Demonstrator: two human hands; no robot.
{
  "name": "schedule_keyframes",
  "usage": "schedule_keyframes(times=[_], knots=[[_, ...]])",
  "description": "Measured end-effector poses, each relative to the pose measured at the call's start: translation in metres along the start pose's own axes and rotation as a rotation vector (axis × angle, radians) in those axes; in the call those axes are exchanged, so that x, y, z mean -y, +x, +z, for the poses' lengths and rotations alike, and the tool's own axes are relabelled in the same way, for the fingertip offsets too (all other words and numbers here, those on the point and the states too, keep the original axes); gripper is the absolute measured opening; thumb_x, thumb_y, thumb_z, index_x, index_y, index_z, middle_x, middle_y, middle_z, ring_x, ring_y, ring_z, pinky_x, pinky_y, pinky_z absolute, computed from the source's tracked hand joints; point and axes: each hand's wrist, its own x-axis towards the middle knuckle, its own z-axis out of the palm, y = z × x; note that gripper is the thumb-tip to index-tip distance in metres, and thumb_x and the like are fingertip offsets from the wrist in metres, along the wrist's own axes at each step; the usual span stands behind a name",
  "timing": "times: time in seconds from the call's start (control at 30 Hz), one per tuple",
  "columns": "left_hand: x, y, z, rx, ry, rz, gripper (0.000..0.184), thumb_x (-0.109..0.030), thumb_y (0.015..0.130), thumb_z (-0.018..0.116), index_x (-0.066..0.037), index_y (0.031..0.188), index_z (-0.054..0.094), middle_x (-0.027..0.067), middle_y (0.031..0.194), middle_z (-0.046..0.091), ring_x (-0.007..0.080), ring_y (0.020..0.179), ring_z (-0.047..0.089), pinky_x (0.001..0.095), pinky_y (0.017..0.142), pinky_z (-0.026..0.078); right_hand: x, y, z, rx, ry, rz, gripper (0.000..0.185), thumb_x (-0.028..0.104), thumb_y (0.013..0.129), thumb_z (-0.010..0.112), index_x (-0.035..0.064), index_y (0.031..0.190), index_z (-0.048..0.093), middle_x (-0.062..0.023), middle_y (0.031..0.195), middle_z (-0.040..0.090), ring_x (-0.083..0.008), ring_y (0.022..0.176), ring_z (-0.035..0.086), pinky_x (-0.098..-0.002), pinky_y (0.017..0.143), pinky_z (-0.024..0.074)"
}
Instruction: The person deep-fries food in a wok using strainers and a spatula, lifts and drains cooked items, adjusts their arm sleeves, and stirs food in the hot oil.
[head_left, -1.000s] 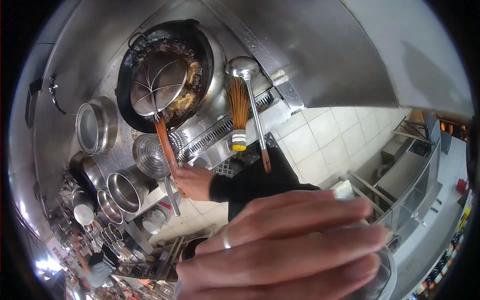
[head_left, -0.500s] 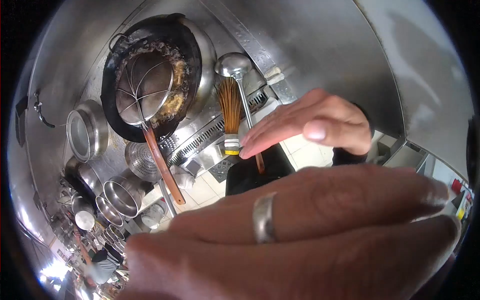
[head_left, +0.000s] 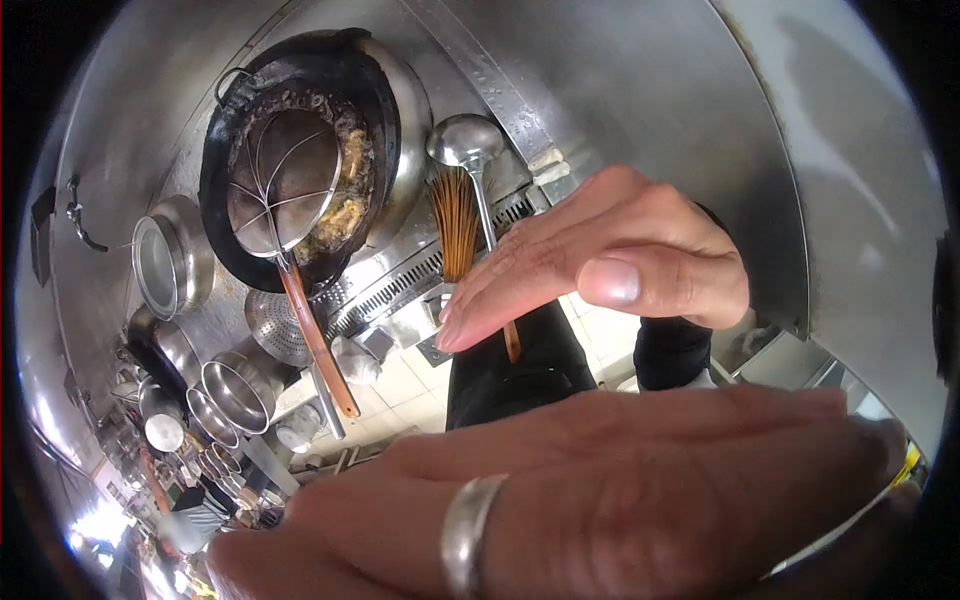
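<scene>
My left hand (head_left: 600, 490), very near the camera, stretches across the bottom with its back towards me. It wears a silver ring (head_left: 468, 535); its fingers are extended, and I see nothing held. Beyond it my right hand (head_left: 610, 250) reaches in from the right, fingers straight, thumb apart, nothing visible in it. Behind the right fingertips are a bamboo wok brush (head_left: 455, 225), its lower end hidden, and a steel ladle (head_left: 466, 140) whose handle passes behind the hand. Farther left, a wire-framed strainer (head_left: 285, 190) with a wooden handle lies over a dark wok (head_left: 218, 200) holding bubbling liquid.
A perforated ladle (head_left: 275, 322) lies below the wok. Steel pots (head_left: 240, 392) and a lidded round container (head_left: 160, 268) stand at left. Another person (head_left: 195, 525) is at lower left. A black apron (head_left: 515, 375) and pale floor tiles (head_left: 400, 380) show below.
My right hand has shifted left and slightly down, now covering the brush's lower end. My left hand has moved lower, showing more of the apron and floor. The utensils stay where they were.
</scene>
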Motion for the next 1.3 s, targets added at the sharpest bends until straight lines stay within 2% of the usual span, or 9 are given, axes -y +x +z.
schedule_keyframes(times=[0.13, 0.5, 0.7, 0.83, 1.0, 1.1, 1.17, 1.27, 1.3], knots=[[0.006, 0.011, -0.003, -0.005, 0.000, -0.007, 0.046, -0.033, 0.097, 0.036, 0.005, 0.090, 0.061, 0.0186, 0.081, 0.056, 0.0341, 0.077, 0.060, 0.0410, 0.073, 0.053, 0.003, 0.000, -0.013, 0.015, 0.040, 0.065, 0.045, 0.024, 0.099, 0.039, -0.0115, 0.108, 0.065, -0.0233, 0.087, 0.069, -0.0241, 0.065, 0.063, -0.0323, 0.061, 0.0466], [0.026, 0.034, -0.004, 0.029, -0.031, -0.062, 0.035, -0.026, 0.095, 0.043, 0.003, 0.085, 0.059, 0.0151, 0.074, 0.054, 0.0322, 0.071, 0.058, 0.0388, 0.069, 0.051, -0.025, 0.004, -0.035, 0.008, 0.113, -0.161, 0.042, 0.019, 0.100, 0.038, -0.0138, 0.108, 0.063, -0.0270, 0.094, 0.068, -0.0300, 0.081, 0.067, -0.0339, 0.071, 0.0500], [0.030, 0.045, -0.007, 0.050, -0.014, -0.077, 0.029, -0.023, 0.094, 0.047, 0.002, 0.083, 0.059, 0.0132, 0.070, 0.052, 0.0311, 0.067, 0.057, 0.0376, 0.067, 0.051, -0.009, 0.000, -0.041, 0.039, 0.233, 0.068, 0.042, 0.019, 0.100, 0.038, -0.0135, 0.108, 0.064, -0.0236, 0.088, 0.069, -0.0258, 0.073, 0.066, -0.0333, 0.066, 0.0494], [0.028, 0.049, -0.010, 0.076, -0.007, -0.100, 0.026, -0.020, 0.094, 0.050, 0.001, 0.082, 0.058, 0.0119, 0.068, 0.051, 0.0304, 0.065, 0.056, 0.0368, 0.066, 0.050, -0.009, 0.001, -0.042, 0.014, 0.174, 0.021, 0.041, 0.020, 0.100, 0.039, -0.0124, 0.109, 0.064, -0.0193, 0.080, 0.068, -0.0204, 0.063, 0.061, -0.0338, 0.060, 0.0473], [0.010, 0.052, -0.016, 0.162, 0.037, -0.208, 0.023, -0.017, 0.093, 0.053, 0.000, 0.080, 0.058, 0.0103, 0.065, 0.050, 0.0296, 0.062, 0.055, 0.0358, 0.064, 0.049, -0.011, 0.002, -0.029, -0.008, -0.157, 0.036, 0.033, 0.010, 0.093, 0.041, -0.0088, 0.102, 0.066, -0.0230, 0.095, 0.068, -0.0381, 0.091, 0.067, -0.0418, 0.085, 0.0519], [-0.010, 0.049, -0.022, 0.315, 0.193, -0.406, 0.021, -0.016, 0.093, 0.055, 0.000, 0.079, 0.057, 0.0093, 0.063, 0.049, 0.0290, 0.060, 0.055, 0.0352, 0.063, 0.049, -0.046, -0.010, 0.005, 0.222, -0.644, 0.461, 0.021, 0.012, 0.089, 0.050, -0.0017, 0.084, 0.065, -0.0208, 0.076, 0.065, -0.0383, 0.078, 0.064, -0.0459, 0.072, 0.0503], [-0.012, 0.022, -0.020, 0.490, 0.358, -0.591, 0.020, -0.014, 0.093, 0.056, -0.001, 0.078, 0.057, 0.0087, 0.062, 0.049, 0.0287, 0.059, 0.054, 0.0348, 0.062, 0.049, -0.110, -0.045, 0.047, 0.317, -0.880, 0.650, 0.015, 0.015, 0.072, 0.060, 0.0033, 0.071, 0.070, -0.0198, 0.072, 0.065, -0.0372, 0.069, 0.066, -0.0446, 0.063, 0.0533], [0.011, -0.066, -0.017, 0.925, 0.525, -0.717, 0.021, -0.020, 0.095, 0.055, -0.001, 0.089, 0.060, 0.0138, 0.081, 0.059, 0.0329, 0.077, 0.061, 0.0427, 0.070, 0.048, -0.159, -0.085, 0.113, 0.420, -0.962, 0.942, 0.020, 0.018, 0.074, 0.062, 0.0038, 0.085, 0.071, -0.0195, 0.091, 0.068, -0.0372, 0.084, 0.068, -0.0475, 0.073, 0.0547], [0.005, -0.075, -0.015, 0.781, 0.537, -0.704, 0.020, -0.020, 0.095, 0.055, -0.001, 0.093, 0.060, 0.0138, 0.084, 0.059, 0.0329, 0.079, 0.061, 0.0429, 0.071, 0.048, -0.153, -0.087, 0.132, 0.471, -1.071, 0.921, 0.025, 0.023, 0.075, 0.063, 0.0077, 0.094, 0.071, -0.0165, 0.089, 0.069, -0.0348, 0.088, 0.068, -0.0471, 0.075, 0.0542]])
